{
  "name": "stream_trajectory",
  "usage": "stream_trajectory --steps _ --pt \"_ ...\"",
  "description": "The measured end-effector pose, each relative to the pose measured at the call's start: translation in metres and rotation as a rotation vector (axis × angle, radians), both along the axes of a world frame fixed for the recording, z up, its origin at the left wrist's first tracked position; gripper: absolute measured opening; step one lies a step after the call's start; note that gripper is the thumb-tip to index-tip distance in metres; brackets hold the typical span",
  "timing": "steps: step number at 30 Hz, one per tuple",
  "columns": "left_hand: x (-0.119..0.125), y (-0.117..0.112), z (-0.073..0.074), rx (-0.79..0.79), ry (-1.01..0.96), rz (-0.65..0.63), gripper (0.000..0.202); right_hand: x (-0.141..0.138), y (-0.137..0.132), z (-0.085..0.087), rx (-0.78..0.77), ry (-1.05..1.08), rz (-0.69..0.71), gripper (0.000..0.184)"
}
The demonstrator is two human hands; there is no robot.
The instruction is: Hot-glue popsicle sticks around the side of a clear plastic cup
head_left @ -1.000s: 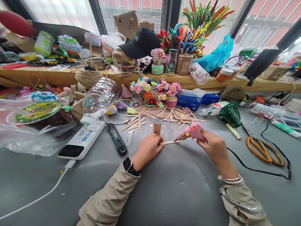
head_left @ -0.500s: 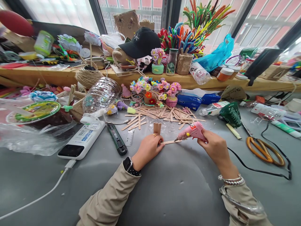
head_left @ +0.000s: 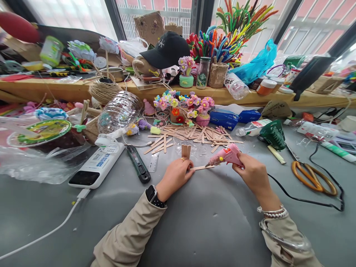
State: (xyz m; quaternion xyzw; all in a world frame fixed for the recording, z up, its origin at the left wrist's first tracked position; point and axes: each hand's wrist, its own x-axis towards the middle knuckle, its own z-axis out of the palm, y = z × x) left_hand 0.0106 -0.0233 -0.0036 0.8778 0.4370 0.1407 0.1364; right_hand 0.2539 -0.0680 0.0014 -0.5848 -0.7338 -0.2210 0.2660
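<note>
My right hand (head_left: 251,174) grips a pink glue gun (head_left: 226,156), its nozzle tip touching a flat wooden stick (head_left: 202,167) that lies on the grey table (head_left: 194,222). My left hand (head_left: 175,176) pinches the left end of that stick with closed fingers. A small upright piece made of joined sticks (head_left: 185,151) stands just behind my left hand. A loose pile of wooden sticks (head_left: 194,134) lies further back. The glue gun's black cord (head_left: 303,200) runs off to the right.
A black utility knife (head_left: 138,164), a small ruler (head_left: 153,162) and a white power bank (head_left: 97,165) lie to the left. Orange scissors (head_left: 313,178) and a green tape dispenser (head_left: 273,135) lie right. Pipe-cleaner flowers (head_left: 189,105), a clear bottle (head_left: 119,111) and clutter fill the back.
</note>
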Motion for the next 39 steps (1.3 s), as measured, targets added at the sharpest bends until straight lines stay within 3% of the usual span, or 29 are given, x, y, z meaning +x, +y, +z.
stream_trajectory --steps 20,39 --pt "-0.0012 0.0005 -0.0023 0.009 0.011 0.0 0.017 0.0068 -0.0017 0.0002 -0.042 0.005 -0.068 0.03" --pt "-0.0011 0.0007 -0.0019 0.017 0.001 -0.002 0.016 0.0061 -0.0023 0.003 -0.001 -0.016 -0.096 0.022"
